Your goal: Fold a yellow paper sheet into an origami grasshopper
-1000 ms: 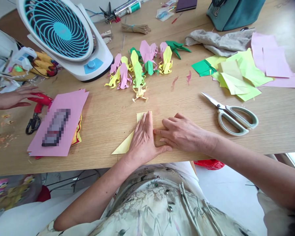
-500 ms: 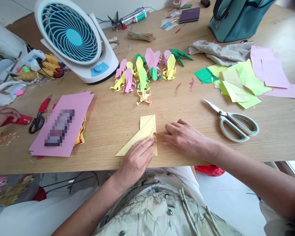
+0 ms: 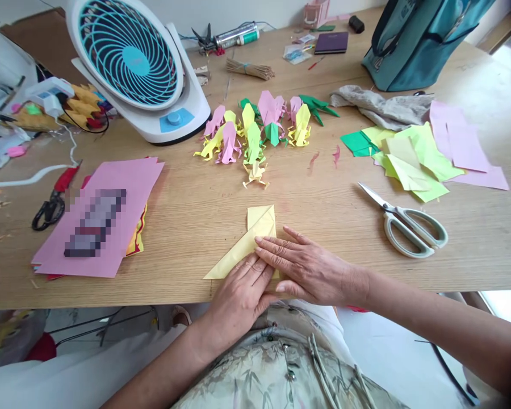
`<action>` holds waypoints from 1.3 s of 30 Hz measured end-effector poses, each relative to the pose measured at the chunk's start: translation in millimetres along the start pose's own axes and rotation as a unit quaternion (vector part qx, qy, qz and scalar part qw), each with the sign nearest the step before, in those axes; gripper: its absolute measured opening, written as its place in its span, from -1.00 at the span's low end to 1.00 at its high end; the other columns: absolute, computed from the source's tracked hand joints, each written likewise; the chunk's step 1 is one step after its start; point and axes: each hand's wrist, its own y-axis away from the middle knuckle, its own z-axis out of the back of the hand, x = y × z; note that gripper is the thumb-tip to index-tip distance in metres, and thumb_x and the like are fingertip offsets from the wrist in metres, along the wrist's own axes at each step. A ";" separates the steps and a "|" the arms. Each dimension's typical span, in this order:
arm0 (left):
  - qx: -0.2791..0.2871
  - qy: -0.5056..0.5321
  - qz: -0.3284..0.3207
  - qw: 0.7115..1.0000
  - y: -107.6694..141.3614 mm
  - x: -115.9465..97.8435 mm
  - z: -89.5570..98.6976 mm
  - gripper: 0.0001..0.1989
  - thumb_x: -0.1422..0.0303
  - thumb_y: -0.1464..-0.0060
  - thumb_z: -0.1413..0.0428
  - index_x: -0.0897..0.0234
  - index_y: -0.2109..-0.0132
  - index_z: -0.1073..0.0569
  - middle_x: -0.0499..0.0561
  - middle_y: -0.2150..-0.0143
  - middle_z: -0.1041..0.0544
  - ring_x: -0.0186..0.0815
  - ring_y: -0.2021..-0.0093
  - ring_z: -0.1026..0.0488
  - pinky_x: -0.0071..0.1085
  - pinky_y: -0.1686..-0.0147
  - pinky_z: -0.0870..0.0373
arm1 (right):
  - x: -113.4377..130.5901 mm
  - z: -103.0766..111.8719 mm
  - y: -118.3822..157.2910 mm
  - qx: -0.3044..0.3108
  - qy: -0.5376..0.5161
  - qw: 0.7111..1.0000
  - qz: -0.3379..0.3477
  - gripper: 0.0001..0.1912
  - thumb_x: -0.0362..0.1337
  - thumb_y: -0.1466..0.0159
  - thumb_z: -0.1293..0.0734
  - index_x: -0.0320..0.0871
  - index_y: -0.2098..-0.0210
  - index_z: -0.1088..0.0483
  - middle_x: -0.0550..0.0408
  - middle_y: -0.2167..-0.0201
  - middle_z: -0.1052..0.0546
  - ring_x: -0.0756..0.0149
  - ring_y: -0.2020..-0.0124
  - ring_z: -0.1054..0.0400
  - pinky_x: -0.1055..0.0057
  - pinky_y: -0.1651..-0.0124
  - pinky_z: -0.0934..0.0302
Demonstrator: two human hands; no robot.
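Folded yellow paper (image 3: 255,230) lies flat on the counter (image 3: 187,227), under and just beyond the fingertips of the left hand (image 3: 241,295), with one long point reaching out to the left of that hand and a squared end showing ahead of it. The left hand is palm down, its fingers extended together and resting on the paper, clenched around nothing. The right hand (image 3: 315,272) comes in from the other side, also flattened and gripping nothing, its fingers laid over the left fingertips and onto the paper. The sheet looks very light, thin and matte, so it should bend easily and take a crease, yet slide on the smooth wood unless a hand holds it down. The layered part under the fingers is likely a little stiffer, while the point to their left looks the easiest place to bend or crumple by mistake. A light pinch on the squared end, or on the straight edge near the right fingers, would probably suit it best. Ahead of both hands sits a small cream paper figure (image 3: 255,173) with a cluster of coloured paper figures (image 3: 252,139) behind it; scissors (image 3: 389,209) lie to the right hand's right, their blades closed.
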 end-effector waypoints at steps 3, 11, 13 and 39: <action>0.026 -0.020 -0.023 0.999 4.5 5.8 -3.2 -0.16 -0.11 -0.22 0.09 0.46 -0.39 -0.08 0.34 -0.38 -0.20 0.04 -0.40 -0.12 -0.03 -0.31 -0.23 | -7.0 2.4 0.9 0.013 0.015 1.000 -0.006 -0.28 0.01 -0.46 -0.06 -0.30 -0.44 0.16 -0.18 -0.45 0.07 0.16 -0.47 0.20 -0.04 -0.46 0.38; 0.047 -0.031 -0.040 0.998 6.8 11.7 -9.3 0.00 -0.24 -0.12 0.20 0.42 -0.45 0.08 0.29 -0.44 -0.06 -0.01 -0.46 0.05 -0.09 -0.37 -0.03 | -14.4 5.3 -2.5 0.002 0.049 0.998 -0.036 -0.28 0.03 -0.47 -0.04 -0.25 -0.45 0.21 -0.11 -0.44 0.03 0.20 -0.47 0.19 -0.02 -0.47 0.49; 0.040 -0.034 -0.047 0.998 6.7 11.5 -9.3 0.00 -0.25 -0.11 0.20 0.42 -0.44 0.04 0.28 -0.44 -0.07 -0.02 -0.46 0.05 -0.09 -0.37 -0.02 | -19.0 5.2 -3.9 0.001 0.056 0.998 -0.039 -0.28 0.04 -0.47 -0.03 -0.23 -0.45 0.21 -0.09 -0.44 0.02 0.21 -0.47 0.19 -0.02 -0.47 0.50; 0.067 0.025 -0.037 0.997 0.6 4.5 9.1 -0.05 -0.18 -0.07 -0.05 0.32 -0.42 -0.07 0.30 -0.44 -0.09 0.07 -0.46 0.08 0.07 -0.34 -0.05 | -51.7 5.5 -68.7 -0.057 0.121 0.980 -0.150 -0.41 -0.12 -0.46 -0.07 -0.28 -0.39 -0.06 -0.17 -0.42 -0.07 -0.01 -0.42 0.06 -0.01 -0.35 0.11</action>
